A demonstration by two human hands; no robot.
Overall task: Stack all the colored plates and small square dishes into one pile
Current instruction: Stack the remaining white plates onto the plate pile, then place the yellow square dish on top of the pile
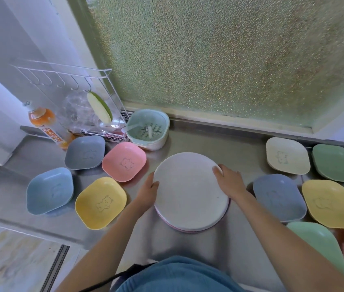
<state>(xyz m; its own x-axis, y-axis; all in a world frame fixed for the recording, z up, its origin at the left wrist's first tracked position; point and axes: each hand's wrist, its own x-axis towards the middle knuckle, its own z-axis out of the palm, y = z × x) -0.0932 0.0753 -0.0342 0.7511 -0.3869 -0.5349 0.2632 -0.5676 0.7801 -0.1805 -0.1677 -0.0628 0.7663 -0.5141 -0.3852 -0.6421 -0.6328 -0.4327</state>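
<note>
Steel counter (240, 144) below frosted window. Head view: left hand (148, 192) at 9 o'clock and right hand (228, 180) at 2 o'clock grip the rim of the cream plate (188, 190) topping the central pile. Risk: top plate sits offset; square dishes flank at 3 and 9 o'clock, so any slide may strike them.

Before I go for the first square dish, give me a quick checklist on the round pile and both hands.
1. Left hand on the white plate rim: ok.
2. Right hand on the opposite rim: ok.
3. Pile aligned: not ok, a pink plate edge peeks out below.
4. Hands free to grab: not ok.
5. Nearest dish, yellow dish, unobstructed: ok.
6. Number of plates in the pile: cannot tell.
</note>
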